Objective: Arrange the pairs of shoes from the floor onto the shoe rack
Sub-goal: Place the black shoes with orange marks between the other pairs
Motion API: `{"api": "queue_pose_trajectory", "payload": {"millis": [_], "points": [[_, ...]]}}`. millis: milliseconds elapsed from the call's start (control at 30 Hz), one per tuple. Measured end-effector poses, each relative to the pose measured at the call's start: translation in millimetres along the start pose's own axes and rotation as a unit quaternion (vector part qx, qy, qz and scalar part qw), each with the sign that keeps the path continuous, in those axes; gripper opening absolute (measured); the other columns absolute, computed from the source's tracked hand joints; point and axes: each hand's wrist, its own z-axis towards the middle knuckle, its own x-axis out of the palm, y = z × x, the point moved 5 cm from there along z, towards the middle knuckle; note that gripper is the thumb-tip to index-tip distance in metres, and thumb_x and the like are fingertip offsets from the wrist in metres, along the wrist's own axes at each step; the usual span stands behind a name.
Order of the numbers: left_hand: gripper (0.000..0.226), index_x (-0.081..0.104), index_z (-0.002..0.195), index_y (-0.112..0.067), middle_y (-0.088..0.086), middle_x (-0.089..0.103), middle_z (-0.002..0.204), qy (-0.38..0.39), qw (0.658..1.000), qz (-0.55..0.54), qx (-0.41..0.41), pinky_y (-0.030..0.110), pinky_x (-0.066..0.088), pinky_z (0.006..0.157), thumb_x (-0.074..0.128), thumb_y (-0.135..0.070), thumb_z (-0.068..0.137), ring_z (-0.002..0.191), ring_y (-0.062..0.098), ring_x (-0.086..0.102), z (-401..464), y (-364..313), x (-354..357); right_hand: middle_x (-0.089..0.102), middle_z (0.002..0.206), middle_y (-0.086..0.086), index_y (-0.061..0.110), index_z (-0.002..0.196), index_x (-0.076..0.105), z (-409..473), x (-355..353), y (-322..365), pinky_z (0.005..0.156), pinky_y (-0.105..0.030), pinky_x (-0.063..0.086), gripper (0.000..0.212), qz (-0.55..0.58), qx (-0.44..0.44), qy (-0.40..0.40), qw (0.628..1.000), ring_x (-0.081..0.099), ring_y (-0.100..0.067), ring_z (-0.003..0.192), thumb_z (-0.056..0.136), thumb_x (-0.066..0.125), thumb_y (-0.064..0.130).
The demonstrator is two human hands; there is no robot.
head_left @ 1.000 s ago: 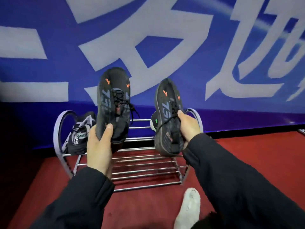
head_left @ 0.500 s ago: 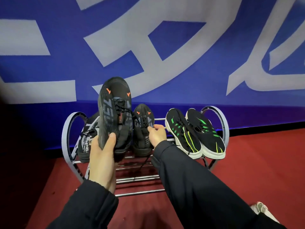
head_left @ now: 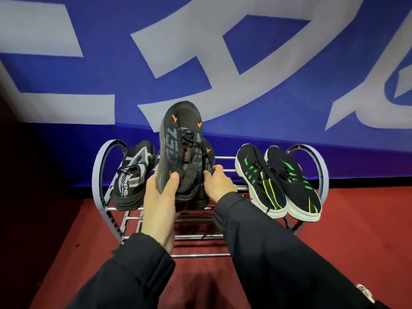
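Left hand [head_left: 161,204] wraps the heel end of the black orange-marked shoe [head_left: 180,152], thumb across the collar, toe pointing to 12 o'clock, held above the shoe rack [head_left: 100,175]. I judge it light, with a soft knit upper and a stiffer sole; the heel is the firm place to grip, and the laces hang loose and could snag the bars. Right hand [head_left: 217,184] rests at 3 o'clock of it, fingers loosely spread against the mate [head_left: 208,152] sitting on the top tier; whether it grips, I cannot tell. Top tier also carries a black-and-white shoe [head_left: 133,175] at 9 o'clock and the green-striped pair [head_left: 278,181] at 3 o'clock. Lower bars look bare where they show.
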Motion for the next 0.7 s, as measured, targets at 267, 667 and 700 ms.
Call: {"api": "queue_pose_trajectory", "payload": {"millis": [267,667,700], "points": [[0.028,0.06,0.128,-0.03,-0.004,0.073,0.123,0.015,0.999,-0.008,-0.03,0.052,0.053,0.095,0.058,-0.033,0.1,0.117,0.019,0.068,-10,2,13,0.067,0.124,-0.005,0.021,0.125,0.06,-16,-45,-4,0.099,-0.041,0.044,0.042,0.047,-0.051,-0.072,0.995,0.057,-0.033,0.119,0.101,0.036,0.045],[0.064,0.063,0.121,-0.026,-0.001,0.071,0.122,0.074,0.988,0.118,-0.066,0.042,0.058,0.086,0.053,-0.07,0.076,0.112,0.019,0.069,-6,28,57,0.059,0.069,-0.008,0.007,0.097,0.061,-62,-74,-14,0.032,-0.018,0.035,0.028,0.221,-0.044,0.035,0.974,0.05,-0.013,0.035,0.101,0.044,0.029],[0.074,0.061,0.125,-0.027,-0.002,0.065,0.129,0.061,0.986,0.134,-0.072,0.037,0.058,0.081,0.051,-0.075,0.069,0.114,0.017,0.066,-5,32,56,0.057,0.065,-0.005,0.01,0.086,0.06,-59,-78,-22,0.036,-0.018,0.036,0.028,0.219,-0.028,0.008,0.975,0.05,-0.014,0.04,0.101,0.043,0.027]]}}
